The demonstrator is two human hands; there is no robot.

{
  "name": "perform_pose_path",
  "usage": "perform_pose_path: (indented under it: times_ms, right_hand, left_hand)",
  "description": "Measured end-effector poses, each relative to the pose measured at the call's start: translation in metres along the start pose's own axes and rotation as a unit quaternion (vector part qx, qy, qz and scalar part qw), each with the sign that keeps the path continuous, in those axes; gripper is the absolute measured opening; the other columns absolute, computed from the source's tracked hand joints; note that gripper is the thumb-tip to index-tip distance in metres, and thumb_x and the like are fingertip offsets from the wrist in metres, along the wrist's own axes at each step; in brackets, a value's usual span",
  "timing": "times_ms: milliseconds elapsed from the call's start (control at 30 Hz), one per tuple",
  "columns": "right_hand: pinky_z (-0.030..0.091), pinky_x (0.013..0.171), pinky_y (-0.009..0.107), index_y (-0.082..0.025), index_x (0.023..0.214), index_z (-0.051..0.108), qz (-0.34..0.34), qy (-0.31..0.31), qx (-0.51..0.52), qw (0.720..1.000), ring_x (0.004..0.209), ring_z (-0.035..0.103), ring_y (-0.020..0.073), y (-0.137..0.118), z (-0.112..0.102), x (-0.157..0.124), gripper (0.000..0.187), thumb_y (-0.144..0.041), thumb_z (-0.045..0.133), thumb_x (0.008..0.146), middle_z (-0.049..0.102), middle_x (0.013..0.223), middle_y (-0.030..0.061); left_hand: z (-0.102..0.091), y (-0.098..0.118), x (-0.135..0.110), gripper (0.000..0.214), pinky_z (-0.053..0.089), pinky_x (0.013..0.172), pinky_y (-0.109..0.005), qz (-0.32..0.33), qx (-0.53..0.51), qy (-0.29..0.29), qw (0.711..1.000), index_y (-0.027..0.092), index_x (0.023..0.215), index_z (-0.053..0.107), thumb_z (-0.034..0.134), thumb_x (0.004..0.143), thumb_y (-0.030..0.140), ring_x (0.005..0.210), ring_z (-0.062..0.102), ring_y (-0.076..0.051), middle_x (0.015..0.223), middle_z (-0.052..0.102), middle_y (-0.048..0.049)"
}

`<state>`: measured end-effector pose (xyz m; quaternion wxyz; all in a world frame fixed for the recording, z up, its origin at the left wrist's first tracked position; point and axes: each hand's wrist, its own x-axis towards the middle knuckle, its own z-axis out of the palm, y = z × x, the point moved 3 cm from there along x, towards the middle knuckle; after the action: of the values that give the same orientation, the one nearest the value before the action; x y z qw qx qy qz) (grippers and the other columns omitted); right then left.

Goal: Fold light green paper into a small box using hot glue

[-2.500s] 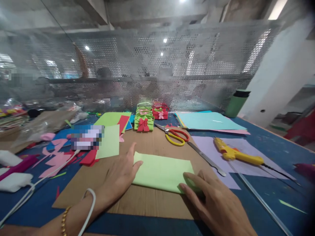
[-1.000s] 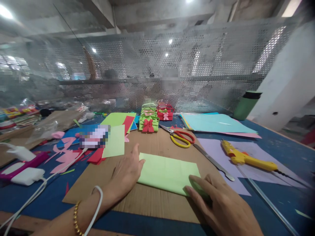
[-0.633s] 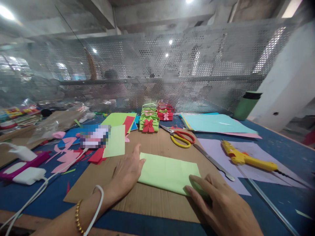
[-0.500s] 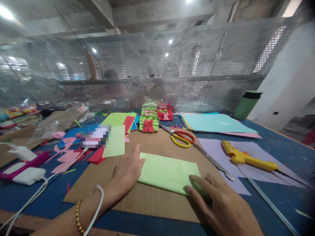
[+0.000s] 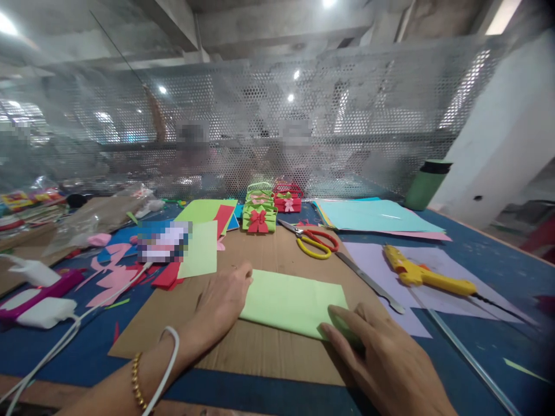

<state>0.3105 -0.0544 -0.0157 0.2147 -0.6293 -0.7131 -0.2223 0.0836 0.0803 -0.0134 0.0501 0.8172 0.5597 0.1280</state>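
A folded sheet of light green paper [image 5: 292,303] lies on the brown cardboard [image 5: 243,358] in front of me. My left hand [image 5: 228,297] closes on its left edge, with the fingers bent around the upper corner. At the other end, my right hand [image 5: 373,341] pinches the paper between thumb and fingers; some of those fingertips are hidden. Beyond the paper rest scissors [image 5: 315,241] with one red and one yellow handle. A grey metal blade [image 5: 368,280] lies right of them. White cable [image 5: 170,358] passes over my left forearm, near a gold bead bracelet.
Small green paper bags [image 5: 259,216] and a red one [image 5: 288,202] stand at the back. Right are a yellow glue gun [image 5: 427,277], lilac paper [image 5: 451,266], a coloured paper stack [image 5: 373,215] and a green bottle [image 5: 427,188]. Left are pink scraps [image 5: 113,283] and a power strip [image 5: 47,294].
My left fingers, stretched out before, are now bent in at the paper's left edge. My right hand keeps its grip. The whole view has shifted slightly.
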Motion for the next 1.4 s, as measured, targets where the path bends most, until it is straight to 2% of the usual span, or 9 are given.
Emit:
perform_pose_path:
  times_ms: [233,333,433,600,833,967,1133,1267,1400]
  right_hand:
    - [0.047,0.056,0.033,-0.026,0.091,0.07,0.02,-0.017,0.013,1.0,0.067,0.066,0.0246,-0.004,-0.003,-0.001,0.029,-0.043,0.048,0.097,0.064,0.075,0.0051]
    - [0.046,0.058,0.033,-0.026,0.09,0.07,0.038,-0.036,0.02,0.998,0.07,0.065,0.0254,-0.004,-0.004,-0.001,0.025,-0.043,0.052,0.095,0.064,0.077,0.0055]
    - [0.045,0.061,0.033,-0.026,0.093,0.07,0.049,-0.045,0.03,0.997,0.072,0.065,0.0248,-0.004,-0.004,-0.001,0.025,-0.043,0.053,0.095,0.065,0.079,0.0056]
    - [0.042,0.062,0.031,-0.024,0.095,0.071,0.047,-0.051,0.026,0.997,0.072,0.064,0.022,-0.005,-0.004,-0.002,0.029,-0.042,0.048,0.098,0.064,0.078,0.0054]
    - [0.036,0.065,0.032,-0.025,0.09,0.069,0.048,-0.057,0.006,0.997,0.069,0.056,0.0198,-0.008,-0.008,-0.002,0.026,-0.044,0.052,0.096,0.06,0.079,0.0051]
    - [0.037,0.071,0.037,-0.024,0.085,0.069,0.057,-0.028,-0.009,0.998,0.08,0.052,0.0242,-0.011,-0.014,0.0,0.021,-0.04,0.058,0.093,0.06,0.086,0.0074]
    - [0.041,0.078,0.037,-0.019,0.089,0.067,-0.007,-0.01,0.082,0.997,0.085,0.052,0.0223,-0.013,-0.015,-0.001,0.02,-0.02,0.049,0.097,0.061,0.091,0.008]
    - [0.044,0.076,0.031,-0.017,0.109,0.063,-0.113,-0.082,0.17,0.976,0.087,0.054,0.019,-0.017,-0.01,0.0,0.025,-0.01,0.042,0.097,0.063,0.101,0.0085]
    - [0.041,0.07,0.034,-0.018,0.104,0.065,-0.123,-0.096,0.133,0.979,0.08,0.051,0.0202,-0.019,-0.01,0.001,0.021,-0.011,0.048,0.094,0.062,0.092,0.0072]
  left_hand:
    - [-0.001,0.0,-0.003,0.019,0.031,0.06,-0.03,0.024,0.007,0.018,1.0,0.024,0.098,0.063,0.044,0.1,0.027,0.079,0.065,-0.021,0.087,0.068,-0.0029]
    - [-0.005,0.003,-0.011,0.027,0.037,0.065,-0.031,0.038,0.029,0.035,0.998,0.024,0.1,0.067,0.045,0.101,0.039,0.085,0.065,-0.023,0.099,0.065,-0.0056]
    - [-0.008,0.009,-0.02,0.043,0.042,0.07,-0.034,0.072,0.072,0.049,0.994,0.022,0.096,0.07,0.042,0.099,0.054,0.086,0.063,-0.025,0.099,0.063,-0.0086]
    - [-0.006,0.017,-0.027,0.057,0.046,0.077,-0.044,0.129,0.141,0.091,0.977,0.016,0.094,0.069,0.03,0.101,0.057,0.084,0.061,-0.028,0.1,0.064,-0.0143]
    - [-0.004,0.02,-0.027,0.052,0.046,0.083,-0.047,0.143,0.155,0.095,0.973,0.013,0.097,0.069,0.037,0.1,0.054,0.092,0.061,-0.031,0.11,0.064,-0.0182]
    - [-0.004,0.02,-0.028,0.05,0.046,0.085,-0.048,0.142,0.148,0.085,0.975,0.012,0.098,0.069,0.041,0.098,0.053,0.096,0.061,-0.033,0.11,0.063,-0.0191]
    - [-0.004,0.02,-0.025,0.047,0.046,0.085,-0.047,0.134,0.137,0.072,0.979,0.012,0.092,0.068,0.048,0.095,0.055,0.096,0.062,-0.033,0.107,0.063,-0.0185]
    - [-0.004,0.021,-0.023,0.047,0.046,0.084,-0.046,0.135,0.131,0.076,0.979,0.013,0.09,0.067,0.049,0.094,0.056,0.092,0.062,-0.032,0.101,0.063,-0.0157]
    - [-0.004,0.021,-0.025,0.048,0.046,0.083,-0.046,0.136,0.136,0.082,0.978,0.013,0.091,0.068,0.048,0.094,0.057,0.092,0.063,-0.032,0.1,0.064,-0.016]
